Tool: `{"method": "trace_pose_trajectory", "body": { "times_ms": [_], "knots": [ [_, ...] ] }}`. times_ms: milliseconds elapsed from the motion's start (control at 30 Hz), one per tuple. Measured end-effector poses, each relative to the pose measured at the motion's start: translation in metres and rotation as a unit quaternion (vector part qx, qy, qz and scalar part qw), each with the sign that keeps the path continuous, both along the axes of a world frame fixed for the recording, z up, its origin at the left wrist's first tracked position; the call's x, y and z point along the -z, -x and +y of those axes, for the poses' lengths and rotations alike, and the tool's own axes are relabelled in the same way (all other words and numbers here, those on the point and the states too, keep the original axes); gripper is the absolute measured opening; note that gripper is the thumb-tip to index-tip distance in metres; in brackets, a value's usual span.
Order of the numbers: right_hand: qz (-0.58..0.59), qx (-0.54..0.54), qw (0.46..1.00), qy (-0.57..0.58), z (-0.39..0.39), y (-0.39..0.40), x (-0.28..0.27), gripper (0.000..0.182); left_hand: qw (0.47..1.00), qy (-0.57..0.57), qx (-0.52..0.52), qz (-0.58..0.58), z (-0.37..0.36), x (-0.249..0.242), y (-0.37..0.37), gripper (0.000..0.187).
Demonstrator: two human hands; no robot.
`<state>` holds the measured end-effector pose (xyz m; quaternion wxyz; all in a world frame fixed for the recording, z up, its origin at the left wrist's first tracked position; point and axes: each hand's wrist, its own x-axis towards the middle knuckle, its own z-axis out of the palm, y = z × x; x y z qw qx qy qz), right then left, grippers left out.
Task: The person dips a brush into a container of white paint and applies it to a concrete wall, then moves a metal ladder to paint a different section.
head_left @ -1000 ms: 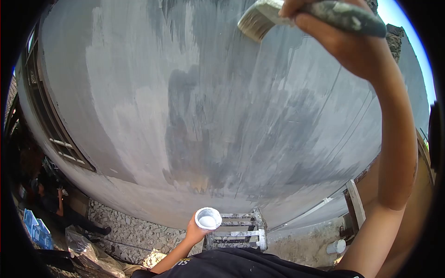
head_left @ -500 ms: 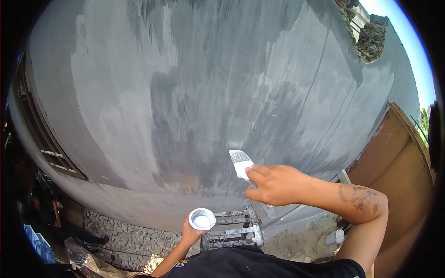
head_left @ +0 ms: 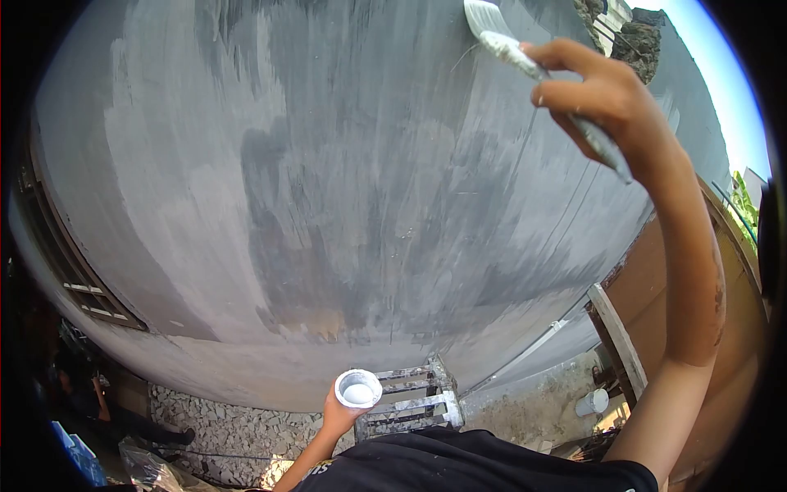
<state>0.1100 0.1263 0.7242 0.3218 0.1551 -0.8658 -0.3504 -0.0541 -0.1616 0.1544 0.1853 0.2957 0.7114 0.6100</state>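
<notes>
A flat paintbrush with white paint on its bristles is gripped in my right hand, raised high at the upper right. Its bristles lie against the grey wall, which shows darker, wet-looking streaks and lighter patches. Low in the middle, my left hand is wrapped round a small white cup with white paint inside. The cup is upright, its mouth facing up.
Below the cup stands a paint-spattered slatted stool or ladder. Rubble covers the ground at left, where a person sits in shadow. A barred window, brown panel and white container are around.
My right hand has carried the paintbrush from the lower middle of the wall up to the upper right. My left hand with the cup has stayed nearly still.
</notes>
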Motion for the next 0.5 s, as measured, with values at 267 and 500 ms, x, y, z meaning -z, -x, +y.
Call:
{"method": "trace_pose_trajectory", "body": {
  "times_ms": [267,500],
  "knots": [
    [-0.286,0.04,0.95,0.121,-0.015,-0.013,0.144,0.006,1.0,0.009,-0.003,0.001,-0.006,0.007,0.004,0.085],
    [0.077,-0.049,0.964,0.25,0.002,-0.028,-0.087,0.014,1.0,0.018,0.012,0.016,0.001,0.001,-0.002,0.086]
  ]
}}
